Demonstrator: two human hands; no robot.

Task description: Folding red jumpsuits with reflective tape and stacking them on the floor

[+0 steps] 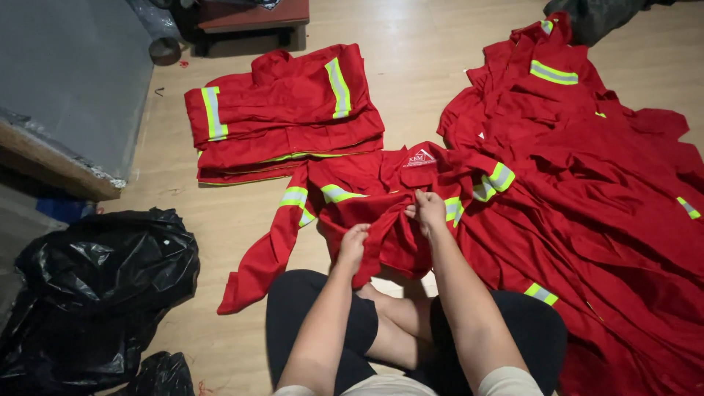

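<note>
A red work coverall point(367, 198) with yellow-grey reflective stripes lies spread on the wooden floor in front of my crossed legs. My left hand point(353, 246) grips a bunch of its red fabric near the waist. My right hand point(429, 210) pinches the cloth a little higher, close to the chest front. One sleeve point(265, 257) trails out to the left across the floor. The lower part of the garment is hidden under my hands and lap.
A folded stack of matching red coveralls point(282, 114) sits behind on the floor. A large loose heap of red coveralls point(587, 191) fills the right side. Black plastic bags point(95, 286) lie at the left, beside a grey board point(73, 81) and low wooden furniture point(249, 18).
</note>
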